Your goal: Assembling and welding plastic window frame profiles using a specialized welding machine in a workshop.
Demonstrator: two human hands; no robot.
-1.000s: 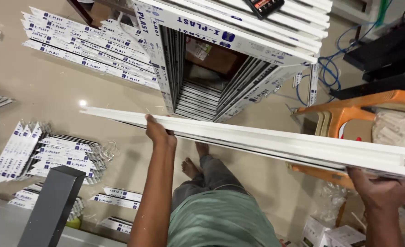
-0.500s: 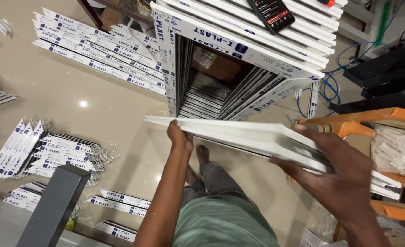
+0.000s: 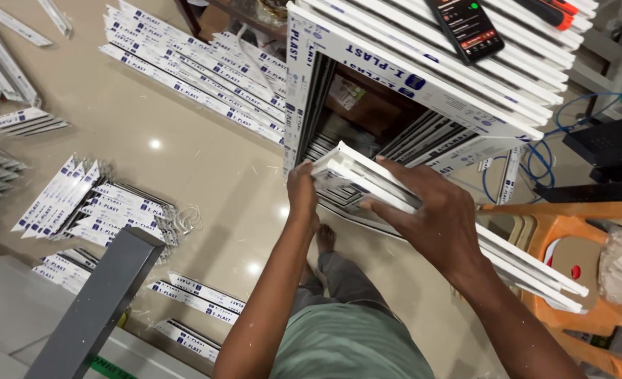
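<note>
A long white plastic profile strip (image 3: 528, 267) runs from the middle of the view down to the right. My left hand (image 3: 301, 188) grips its near end. My right hand (image 3: 433, 214) is closed over the strip just beside it, covering the middle part. The end of the strip sits in front of a stack of white rectangular plastic frames (image 3: 367, 63), at the stack's open centre. A black phone (image 3: 465, 28) and a red-handled tool (image 3: 553, 10) lie on top of the stack.
Bundles of cut white profile pieces (image 3: 93, 207) lie on the beige floor at left, and longer strips (image 3: 191, 74) lie behind. A grey metal post (image 3: 100, 309) stands lower left. An orange plastic chair (image 3: 570, 245) and blue cable (image 3: 542, 154) are at right.
The strip has been drawn in and turned, so that its end now sits at the frame stack. My right hand slid from the far end up to beside my left hand.
</note>
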